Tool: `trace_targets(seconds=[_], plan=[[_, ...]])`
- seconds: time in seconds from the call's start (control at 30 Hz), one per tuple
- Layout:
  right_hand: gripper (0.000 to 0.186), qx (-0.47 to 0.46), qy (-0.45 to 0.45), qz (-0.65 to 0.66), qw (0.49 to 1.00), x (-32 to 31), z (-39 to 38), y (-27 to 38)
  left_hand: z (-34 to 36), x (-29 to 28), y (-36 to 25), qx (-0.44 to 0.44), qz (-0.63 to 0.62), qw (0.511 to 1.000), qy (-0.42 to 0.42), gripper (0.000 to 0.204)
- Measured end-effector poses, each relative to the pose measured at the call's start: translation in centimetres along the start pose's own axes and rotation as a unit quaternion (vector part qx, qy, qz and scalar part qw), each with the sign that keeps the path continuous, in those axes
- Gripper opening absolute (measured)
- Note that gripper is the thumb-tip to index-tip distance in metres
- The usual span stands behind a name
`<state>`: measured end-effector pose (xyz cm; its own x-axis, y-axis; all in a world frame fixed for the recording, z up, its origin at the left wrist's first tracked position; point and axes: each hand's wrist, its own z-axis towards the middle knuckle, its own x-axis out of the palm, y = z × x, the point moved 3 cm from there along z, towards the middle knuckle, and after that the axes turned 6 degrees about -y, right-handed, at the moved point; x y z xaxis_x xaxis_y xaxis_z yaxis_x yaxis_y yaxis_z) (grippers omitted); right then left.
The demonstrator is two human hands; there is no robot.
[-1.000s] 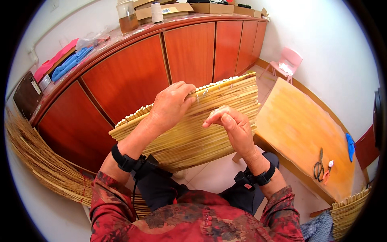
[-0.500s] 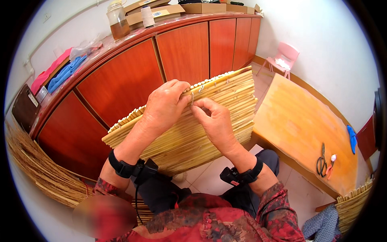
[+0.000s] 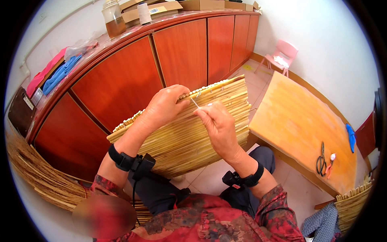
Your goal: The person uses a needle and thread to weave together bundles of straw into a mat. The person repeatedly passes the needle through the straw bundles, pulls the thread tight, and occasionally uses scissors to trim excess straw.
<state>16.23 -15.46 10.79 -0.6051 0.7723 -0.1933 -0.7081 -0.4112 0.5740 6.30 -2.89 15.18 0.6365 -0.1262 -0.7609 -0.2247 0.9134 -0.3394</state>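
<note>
A mat of straight yellow stalks [image 3: 183, 139], laid side by side, spans the space in front of my body, tilted with its right end higher. My left hand [image 3: 167, 105] grips its top edge, fingers over the far side and thumb on the near face. A short pale string [image 3: 194, 103] comes out of the mat just right of that thumb. My right hand [image 3: 219, 123] pinches the string's other end between thumb and fingers, and the string looks taut. Small string knots show along the top stalks to the right.
A wooden table [image 3: 294, 125] at right bears black scissors [image 3: 321, 161], red-handled pliers [image 3: 330, 167] and a blue cloth [image 3: 351, 138]. Red cabinets [image 3: 181, 52] curve across the back, with a jar [image 3: 114, 20] and thread spool [image 3: 144, 13] on top. Dry stalks [image 3: 44, 169] lie at left; a pink chair [image 3: 281, 56] stands far right.
My right hand has drawn back from the mat's edge, down and to the right, pulling the string out straight. The mat's right end has dropped slightly; my left hand keeps its grip.
</note>
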Motion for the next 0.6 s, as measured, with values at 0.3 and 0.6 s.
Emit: trace_targets(seconds=[0.3, 0.6], plan=[[0.019, 0.018, 0.015, 0.267, 0.963, 2.3, 1.9, -1.2, -0.1, 0.8, 1.5, 0.004, -0.067, 0.997, 0.031, 0.018], [0.028, 0.196, 0.043, 0.214, 0.956, 3.3, -0.9, -0.2, -1.6, 3.5, 1.5, -0.008, -0.108, 0.989, 0.103, 0.017]])
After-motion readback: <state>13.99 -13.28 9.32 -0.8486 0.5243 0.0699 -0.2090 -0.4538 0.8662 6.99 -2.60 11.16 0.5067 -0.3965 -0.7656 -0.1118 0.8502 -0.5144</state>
